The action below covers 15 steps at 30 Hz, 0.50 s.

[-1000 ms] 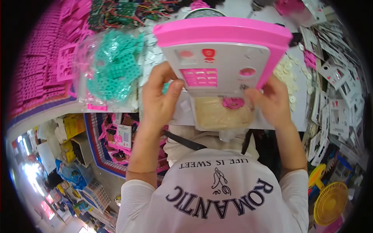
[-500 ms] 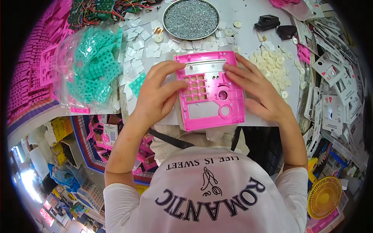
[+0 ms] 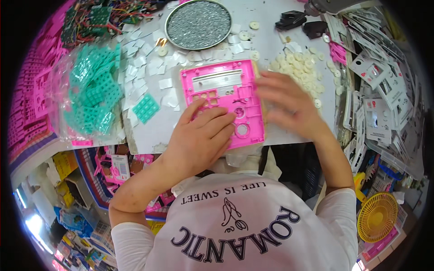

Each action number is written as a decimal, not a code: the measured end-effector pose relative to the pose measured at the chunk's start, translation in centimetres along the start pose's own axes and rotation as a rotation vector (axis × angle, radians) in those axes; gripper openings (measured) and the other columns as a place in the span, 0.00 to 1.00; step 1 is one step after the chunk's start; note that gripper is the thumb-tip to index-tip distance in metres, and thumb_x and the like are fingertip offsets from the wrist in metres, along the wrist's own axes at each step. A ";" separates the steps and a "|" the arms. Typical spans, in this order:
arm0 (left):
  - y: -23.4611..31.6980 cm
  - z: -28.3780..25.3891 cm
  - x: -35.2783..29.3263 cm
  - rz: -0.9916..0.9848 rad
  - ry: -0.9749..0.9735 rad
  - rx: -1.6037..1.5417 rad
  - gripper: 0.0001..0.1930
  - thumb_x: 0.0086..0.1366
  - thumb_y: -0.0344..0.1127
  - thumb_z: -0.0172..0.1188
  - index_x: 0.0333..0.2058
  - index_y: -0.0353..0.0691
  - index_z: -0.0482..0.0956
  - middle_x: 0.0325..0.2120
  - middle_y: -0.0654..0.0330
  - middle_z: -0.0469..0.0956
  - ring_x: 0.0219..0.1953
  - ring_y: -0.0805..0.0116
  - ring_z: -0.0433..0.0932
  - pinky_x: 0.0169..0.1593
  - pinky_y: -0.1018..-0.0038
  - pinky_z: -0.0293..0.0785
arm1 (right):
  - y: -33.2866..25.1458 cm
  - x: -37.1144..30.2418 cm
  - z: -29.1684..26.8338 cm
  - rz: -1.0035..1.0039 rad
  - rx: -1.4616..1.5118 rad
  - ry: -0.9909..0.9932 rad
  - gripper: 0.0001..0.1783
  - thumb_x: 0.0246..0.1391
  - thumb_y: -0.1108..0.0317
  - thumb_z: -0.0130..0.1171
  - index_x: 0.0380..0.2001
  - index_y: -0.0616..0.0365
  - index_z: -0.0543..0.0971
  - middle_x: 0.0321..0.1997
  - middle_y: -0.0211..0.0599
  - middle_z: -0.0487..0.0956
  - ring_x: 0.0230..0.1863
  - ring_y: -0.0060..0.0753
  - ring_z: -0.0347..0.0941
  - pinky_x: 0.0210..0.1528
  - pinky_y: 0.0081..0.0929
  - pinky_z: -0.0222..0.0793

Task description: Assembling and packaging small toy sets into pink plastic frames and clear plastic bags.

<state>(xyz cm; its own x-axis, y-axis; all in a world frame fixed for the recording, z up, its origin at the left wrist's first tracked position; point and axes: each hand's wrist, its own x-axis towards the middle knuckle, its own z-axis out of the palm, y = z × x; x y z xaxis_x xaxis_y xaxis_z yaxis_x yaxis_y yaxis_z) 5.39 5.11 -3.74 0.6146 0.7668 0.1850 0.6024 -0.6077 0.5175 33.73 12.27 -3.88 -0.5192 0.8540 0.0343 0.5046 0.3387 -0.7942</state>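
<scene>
A pink plastic casing (image 3: pixel 249 101) lies with its inner side up at the front of the table, with a grid of square openings, round holes and a silvery strip across its far part. My left hand (image 3: pixel 203 137) rests flat over its lower left, fingers stretched across the grid and hiding part of it. Just off the casing's right edge is my right hand (image 3: pixel 291 106), blurred, its fingers apart and nothing visible in them. A teal rubber keypad (image 3: pixel 146 108) lies left of the casing. Cream round plastic pieces (image 3: pixel 298 67) are heaped beyond my right hand.
A round metal dish (image 3: pixel 198 25) of small screws stands at the back. Left are a clear bag of teal keypads (image 3: pixel 95 90), white paper squares (image 3: pixel 156 65) and wired green circuit boards (image 3: pixel 97 18). A grey power tool (image 3: pixel 323 7) is back right, beside stacked white panels (image 3: pixel 377 119).
My left hand has moved from the casing's left edge onto its grid. My right hand has come off the right edge and is blurred. The view has shifted, and the power tool has come into it.
</scene>
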 end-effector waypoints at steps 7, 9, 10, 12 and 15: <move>-0.2 0.1 0.3 0.009 -0.008 -0.033 0.15 0.56 0.30 0.70 0.44 0.43 0.82 0.51 0.62 0.80 0.57 0.59 0.77 0.69 0.49 0.59 | 3.4 0.6 -3.9 0.018 -0.642 0.133 0.09 0.49 0.66 0.70 0.33 0.57 0.84 0.34 0.34 0.82 0.37 0.42 0.75 0.43 0.37 0.71; -0.2 0.2 0.4 0.007 0.001 -0.050 0.16 0.56 0.30 0.70 0.44 0.43 0.82 0.50 0.61 0.80 0.57 0.58 0.77 0.69 0.48 0.57 | 3.3 1.1 -3.0 -0.057 -0.670 0.186 0.09 0.49 0.66 0.70 0.33 0.57 0.83 0.32 0.34 0.81 0.36 0.43 0.74 0.41 0.37 0.70; -0.1 0.0 0.4 0.008 0.014 -0.056 0.16 0.55 0.29 0.70 0.44 0.43 0.82 0.50 0.60 0.80 0.56 0.58 0.77 0.68 0.50 0.60 | 3.2 1.4 -2.5 -0.098 -0.679 0.210 0.10 0.49 0.66 0.70 0.33 0.57 0.83 0.31 0.34 0.81 0.35 0.44 0.74 0.40 0.36 0.70; 0.2 -0.4 0.7 0.012 0.042 -0.068 0.16 0.55 0.27 0.70 0.44 0.43 0.82 0.49 0.59 0.80 0.55 0.57 0.78 0.65 0.52 0.66 | 2.9 1.4 -2.8 -0.050 -0.595 0.251 0.09 0.49 0.69 0.71 0.33 0.59 0.82 0.32 0.35 0.81 0.36 0.40 0.75 0.39 0.32 0.70; 1.5 -0.4 1.4 -0.030 0.286 -0.216 0.13 0.58 0.25 0.68 0.42 0.40 0.83 0.43 0.58 0.81 0.43 0.58 0.81 0.49 0.63 0.77 | 1.4 1.7 -2.1 0.195 -0.074 0.268 0.12 0.48 0.70 0.72 0.36 0.58 0.83 0.33 0.36 0.81 0.36 0.39 0.75 0.39 0.29 0.71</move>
<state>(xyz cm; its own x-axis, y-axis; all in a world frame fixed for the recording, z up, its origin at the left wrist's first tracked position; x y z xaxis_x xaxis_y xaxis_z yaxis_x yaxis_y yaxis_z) 6.95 5.37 -2.43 0.4129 0.8288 0.3776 0.4776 -0.5500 0.6851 35.01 14.98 -3.68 -0.2137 0.9755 0.0521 0.6300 0.1783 -0.7559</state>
